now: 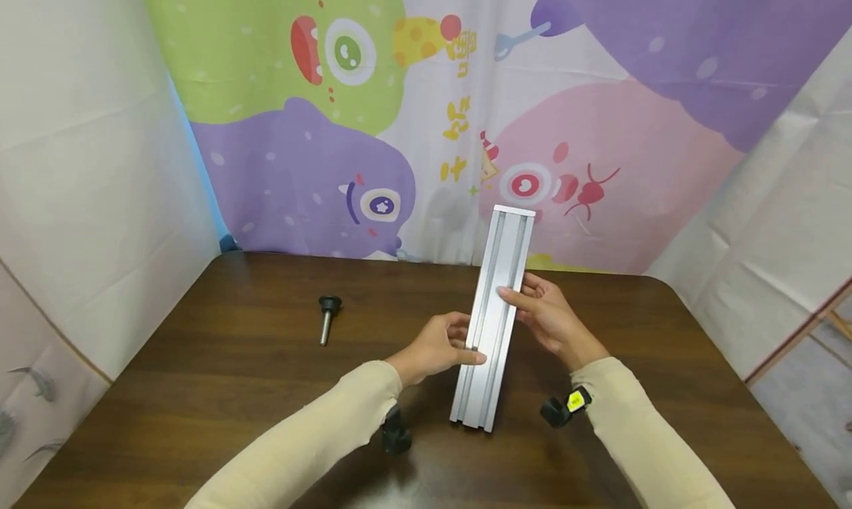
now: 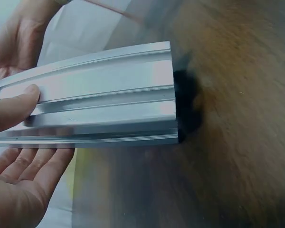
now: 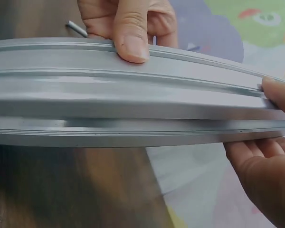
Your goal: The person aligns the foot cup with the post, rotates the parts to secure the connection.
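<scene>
1. Silver metal shows first on my feed: a grooved bar (image 1: 491, 313), toward 4 o'clock from the centre of my head view, its upper end pointing just past 12 and its lower end just past 6.
2. At the bar's 8 o'clock, I see the left hand (image 1: 433, 346) pinching it, thumb across the front face, fingers at the left edge.
3. At its 3 o'clock, the right hand (image 1: 551, 320) pinches too, thumb on the front face, other fingers partly hidden behind.
4. From my distance I cannot tell whether the bar's lower end touches the brown table (image 1: 233, 361).
5. Well apart, at the bar's 9 o'clock, a black-headed metal pin (image 1: 326, 322) lies on the tabletop, its shaft toward 6.
6. Beyond, at 12 o'clock, hangs a cartoon-printed curtain (image 1: 293, 176).
</scene>
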The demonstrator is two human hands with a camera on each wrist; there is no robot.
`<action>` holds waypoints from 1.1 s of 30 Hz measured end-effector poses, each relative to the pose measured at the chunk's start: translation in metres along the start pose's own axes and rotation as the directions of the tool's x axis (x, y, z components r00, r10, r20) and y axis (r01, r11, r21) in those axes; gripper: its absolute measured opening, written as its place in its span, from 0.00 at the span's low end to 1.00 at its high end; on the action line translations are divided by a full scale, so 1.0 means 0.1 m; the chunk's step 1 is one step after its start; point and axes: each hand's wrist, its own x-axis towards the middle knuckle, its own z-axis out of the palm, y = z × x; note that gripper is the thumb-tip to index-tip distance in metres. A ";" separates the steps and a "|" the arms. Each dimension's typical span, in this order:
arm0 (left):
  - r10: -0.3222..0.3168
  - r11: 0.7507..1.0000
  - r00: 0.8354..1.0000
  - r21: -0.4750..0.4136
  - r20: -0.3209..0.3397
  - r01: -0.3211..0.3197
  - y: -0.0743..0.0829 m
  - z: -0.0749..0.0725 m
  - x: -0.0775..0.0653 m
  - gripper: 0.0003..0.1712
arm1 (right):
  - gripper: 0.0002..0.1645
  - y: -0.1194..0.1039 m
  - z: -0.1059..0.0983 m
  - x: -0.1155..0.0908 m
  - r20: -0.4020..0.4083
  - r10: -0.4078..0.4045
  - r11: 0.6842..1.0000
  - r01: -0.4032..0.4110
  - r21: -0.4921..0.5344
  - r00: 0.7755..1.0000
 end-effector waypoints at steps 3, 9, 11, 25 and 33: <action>0.035 0.999 0.999 0.028 -0.013 -0.034 0.03 -0.04 -0.05 0.36 | 0.27 -0.03 0.06 -0.01 0.019 -0.046 0.998 0.047 -0.036 0.999; 0.111 0.989 0.993 0.098 -0.030 -0.107 0.08 -0.08 -0.15 0.33 | 0.23 -0.06 0.14 -0.06 0.086 -0.133 0.987 0.140 -0.082 0.987; 0.133 0.982 0.990 0.137 -0.037 -0.127 0.08 -0.09 -0.17 0.33 | 0.25 -0.09 0.15 -0.09 0.108 -0.165 0.977 0.178 -0.118 0.980; 0.297 0.936 0.955 0.197 0.012 -0.293 0.02 0.00 -0.42 0.20 | 0.30 -0.13 0.21 -0.53 0.208 -0.287 0.858 0.348 -0.379 0.935; 0.363 0.905 0.931 0.225 0.035 -0.361 0.01 0.00 -0.53 0.20 | 0.21 -0.10 0.28 -0.72 0.242 -0.359 0.798 0.431 -0.420 0.901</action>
